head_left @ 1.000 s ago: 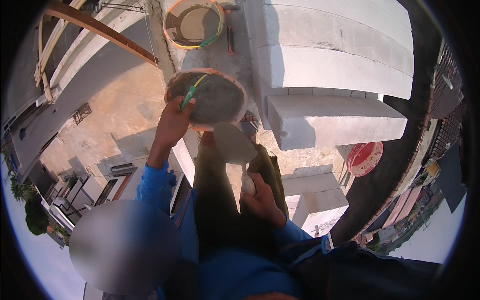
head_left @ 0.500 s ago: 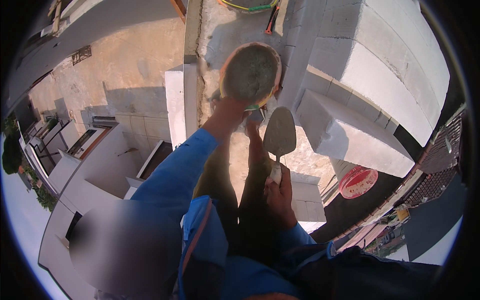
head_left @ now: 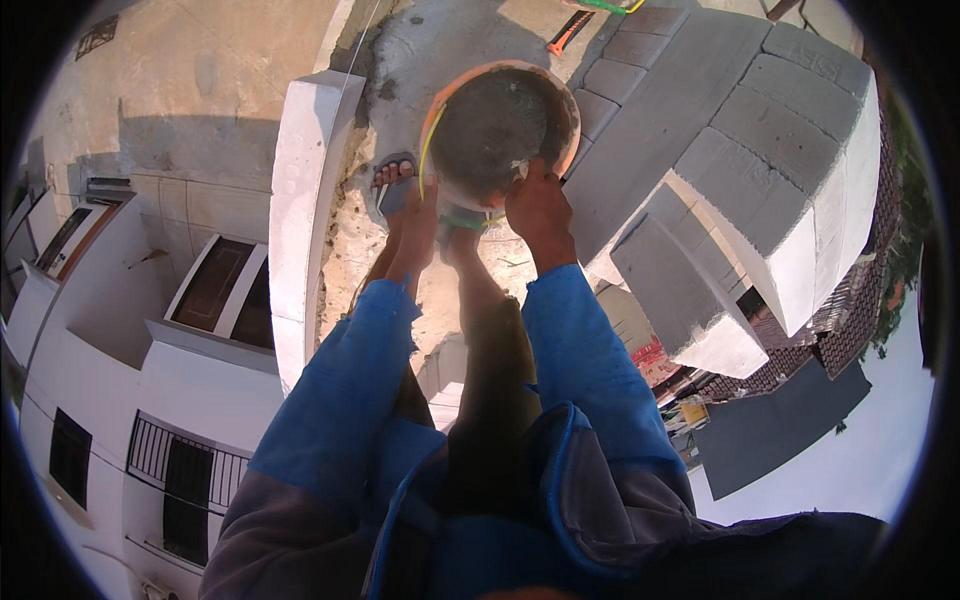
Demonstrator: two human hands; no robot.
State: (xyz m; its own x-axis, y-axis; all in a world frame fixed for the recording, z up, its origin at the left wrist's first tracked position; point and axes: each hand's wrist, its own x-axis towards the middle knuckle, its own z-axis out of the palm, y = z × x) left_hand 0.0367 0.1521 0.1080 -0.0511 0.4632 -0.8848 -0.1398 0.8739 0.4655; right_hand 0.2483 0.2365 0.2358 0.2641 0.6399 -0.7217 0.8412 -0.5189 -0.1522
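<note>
A round orange bucket [head_left: 574, 105] holds wet grey mortar [head_left: 485, 130] and stands on the rough ledge in front of me. My left hand [head_left: 418, 218] is closed at its near left side, around the yellow handle [head_left: 427, 145] that rises along the rim. My right hand [head_left: 540, 205] is closed on a trowel, over the bucket's near right rim. Only a bit of the trowel's pale handle [head_left: 520, 168] shows by my fingers. Its blade is down in the mortar and hard to make out.
My sandalled foot [head_left: 393, 180] stands left of the bucket, near a low white block wall [head_left: 305, 190]. Grey blocks [head_left: 740, 150] line the right side. An orange-and-black hand tool [head_left: 568, 35] lies beyond the bucket. Buildings [head_left: 190, 390] stand far below on the left.
My right hand has swung forward and brought the trowel from beside my leg into the bucket. My left hand has shifted left along the bucket's rim. The whole view has turned slightly.
</note>
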